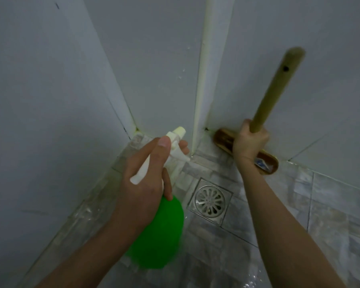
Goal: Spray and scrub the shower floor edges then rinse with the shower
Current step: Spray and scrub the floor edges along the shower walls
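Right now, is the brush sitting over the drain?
No, the brush, gripped by the right hand, has its head along the foot of the wall, apart from the drain.

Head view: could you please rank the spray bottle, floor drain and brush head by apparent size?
1. The spray bottle, nearest the camera.
2-3. The floor drain and brush head: unsure, the right hand hides part of it.
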Tool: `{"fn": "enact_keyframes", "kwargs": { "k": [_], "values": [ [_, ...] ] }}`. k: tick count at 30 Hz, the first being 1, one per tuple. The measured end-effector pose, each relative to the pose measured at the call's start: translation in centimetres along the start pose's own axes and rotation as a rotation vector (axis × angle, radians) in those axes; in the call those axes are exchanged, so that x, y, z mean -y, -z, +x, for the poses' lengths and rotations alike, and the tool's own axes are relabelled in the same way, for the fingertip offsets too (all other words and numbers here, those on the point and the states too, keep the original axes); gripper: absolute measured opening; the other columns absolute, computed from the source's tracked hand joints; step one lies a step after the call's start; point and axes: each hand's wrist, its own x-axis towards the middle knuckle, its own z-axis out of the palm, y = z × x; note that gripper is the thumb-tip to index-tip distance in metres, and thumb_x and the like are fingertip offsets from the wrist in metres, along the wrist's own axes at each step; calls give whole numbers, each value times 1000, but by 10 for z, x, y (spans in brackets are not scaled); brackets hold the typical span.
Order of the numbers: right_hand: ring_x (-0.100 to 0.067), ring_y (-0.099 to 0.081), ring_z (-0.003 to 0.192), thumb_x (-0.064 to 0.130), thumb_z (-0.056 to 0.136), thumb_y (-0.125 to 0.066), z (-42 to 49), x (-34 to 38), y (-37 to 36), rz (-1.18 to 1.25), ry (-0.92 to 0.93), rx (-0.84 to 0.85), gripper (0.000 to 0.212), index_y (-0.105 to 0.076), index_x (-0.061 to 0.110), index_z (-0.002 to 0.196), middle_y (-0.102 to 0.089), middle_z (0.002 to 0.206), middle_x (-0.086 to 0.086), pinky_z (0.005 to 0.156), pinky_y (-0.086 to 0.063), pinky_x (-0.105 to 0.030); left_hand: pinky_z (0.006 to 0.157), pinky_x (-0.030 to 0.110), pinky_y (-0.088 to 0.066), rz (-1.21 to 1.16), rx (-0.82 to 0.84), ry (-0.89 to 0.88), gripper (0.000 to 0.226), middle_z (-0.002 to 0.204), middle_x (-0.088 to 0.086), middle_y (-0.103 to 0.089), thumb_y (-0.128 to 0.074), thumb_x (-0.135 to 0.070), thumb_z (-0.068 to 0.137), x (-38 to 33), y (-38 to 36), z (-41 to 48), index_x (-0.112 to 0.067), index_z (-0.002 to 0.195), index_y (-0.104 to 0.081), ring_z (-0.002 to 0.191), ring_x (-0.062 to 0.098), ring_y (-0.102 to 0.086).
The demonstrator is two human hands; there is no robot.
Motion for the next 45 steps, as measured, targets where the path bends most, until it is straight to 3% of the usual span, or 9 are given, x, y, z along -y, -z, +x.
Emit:
{"fn": "enact_keyframes", "kwargs": {
  "k": [5, 10, 15, 24, 28, 30, 33, 40, 45],
  "values": [
    [2, -29, 42, 22, 79, -52, 3, 6, -9, -56, 5, 103, 32, -34, 25, 52, -29, 51, 10, 46, -27, -25, 43, 23, -40, 86, -3, 17, 43, 85, 38, -65, -46, -59, 88, 6, 1, -4, -32, 92, -78, 37, 25, -44],
    [-13, -36, 54, 23, 79, -52, 12, -5, 34, -23, -7, -36, 32, -33, 24, 54, -31, 52, 7, 50, -30, -35, 41, 20, -39, 68, -37, 31, 41, 70, 9, -72, -43, -46, 97, 2, 0, -4, -24, 91, -77, 35, 19, -43],
    [-10, -31, 48, 18, 81, -54, 1, 6, -21, -26, 8, 130, 39, -31, 25, 50, -29, 49, 9, 51, -26, -31, 46, 26, -41, 82, 30, 37, 43, 88, 40, -64, -44, -62, 88, 7, -15, -3, -36, 94, -77, 38, 25, -45],
    [-15, -38, 54, 27, 77, -51, 6, 2, -3, -58, -20, 64, 32, -33, 25, 50, -33, 50, 4, 50, -32, -40, 45, 27, -42, 70, 24, 15, 42, 87, 41, -63, -43, -62, 89, 3, -19, -1, -38, 89, -76, 38, 27, -45],
    [-1, -31, 44, 18, 81, -54, 4, 6, -10, -62, 12, 170, 35, -35, 25, 53, -32, 52, 7, 46, -28, -25, 46, 26, -42, 93, 46, 21, 40, 88, 41, -63, -42, -61, 90, 8, -17, -3, -39, 92, -76, 39, 27, -45],
    [3, -32, 39, 15, 83, -54, 12, -4, 25, -53, -10, 99, 34, -36, 24, 55, -34, 54, 9, 45, -25, -17, 45, 25, -42, 89, 34, 24, 40, 88, 41, -63, -43, -60, 90, 8, -15, -4, -39, 93, -76, 39, 28, -45],
    [1, -30, 43, 22, 78, -50, 18, -8, 56, -1, 21, -24, 29, -33, 23, 54, -32, 53, 6, 46, -27, -26, 41, 23, -41, 56, -7, 17, 43, 89, 29, -70, -44, -59, 89, 5, -11, -3, -32, 94, -77, 37, 25, -44],
    [0, -29, 36, 19, 79, -53, -2, 6, -12, -4, 19, 216, 35, -33, 23, 51, -29, 48, 9, 42, -21, -18, 44, 22, -40, 111, 40, 14, 45, 85, 39, -64, -42, -60, 91, 9, -17, -2, -32, 96, -77, 37, 28, -44],
    [2, -30, 39, 23, 77, -52, 15, -9, 52, -6, 9, 4, 31, -32, 24, 53, -30, 52, 8, 48, -24, -27, 44, 22, -40, 83, 32, 16, 47, 78, 36, -64, -42, -60, 90, 5, -15, -3, -30, 96, -77, 37, 27, -45]
  ]
}}
